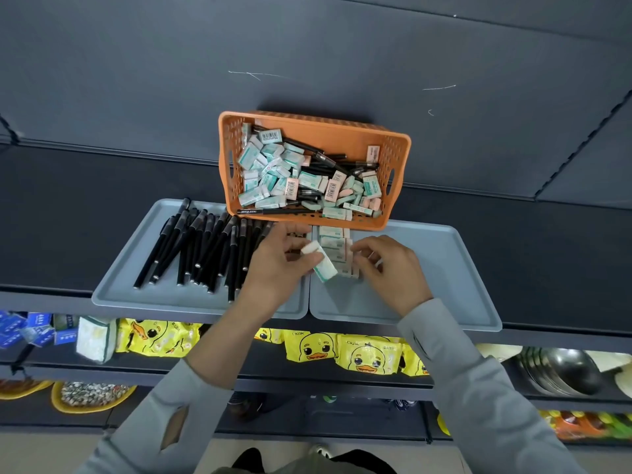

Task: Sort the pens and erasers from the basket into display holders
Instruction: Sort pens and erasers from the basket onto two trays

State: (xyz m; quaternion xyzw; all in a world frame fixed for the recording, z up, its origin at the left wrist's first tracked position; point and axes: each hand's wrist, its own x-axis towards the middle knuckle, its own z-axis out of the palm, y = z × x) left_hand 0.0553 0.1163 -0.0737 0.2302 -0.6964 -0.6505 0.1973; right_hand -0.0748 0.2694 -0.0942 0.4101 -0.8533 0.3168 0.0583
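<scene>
on a dark shop shelf (102, 186) above "ckok" duck packs (362, 354), my left hand (273, 268) pinches an eraser (325, 268) in its fingers; right hand (390, 268) fingers curled, i cannot tell their hold.

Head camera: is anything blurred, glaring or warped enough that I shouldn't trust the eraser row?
Head view: wide-angle warp bows the shelf edges and the right grey tray, strongest toward the borders; the centre is sharp, barcodes readable as bars in the orange basket; the eraser in the left hand is slightly soft; no glare on the tray; the duck packs below are lit brighter.

Single head-worn view, looking forward and steeply down, close over shelf trays (444, 302), wide-angle
</scene>
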